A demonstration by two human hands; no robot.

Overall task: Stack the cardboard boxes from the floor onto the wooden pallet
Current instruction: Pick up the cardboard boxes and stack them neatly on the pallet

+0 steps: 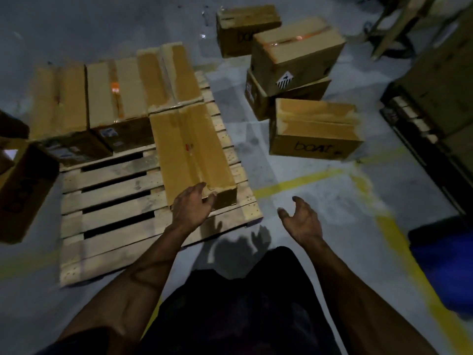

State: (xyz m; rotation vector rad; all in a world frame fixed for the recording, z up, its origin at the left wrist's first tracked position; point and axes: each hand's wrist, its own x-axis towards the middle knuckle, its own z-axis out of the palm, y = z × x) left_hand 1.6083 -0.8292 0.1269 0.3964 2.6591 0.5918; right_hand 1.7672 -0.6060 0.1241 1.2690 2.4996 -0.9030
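Four boxes (190, 147) already lie on the pallet (115, 226), filling its far half and 3 o'clock edge. About four more (313, 129) wait on the floor (294, 180) at 1 o'clock. Left hand (192, 204) hovers spread by the nearest box's corner; right hand (300, 217) spread, empty. Grey concrete floor, yellow lines, dim warehouse.

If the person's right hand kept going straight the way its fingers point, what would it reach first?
Probably the nearest floor box marked "boat". The right hand is open and empty, its fingers aimed up the picture over bare grey floor. Nothing else shows in that line, though depth is hard to judge from one view.
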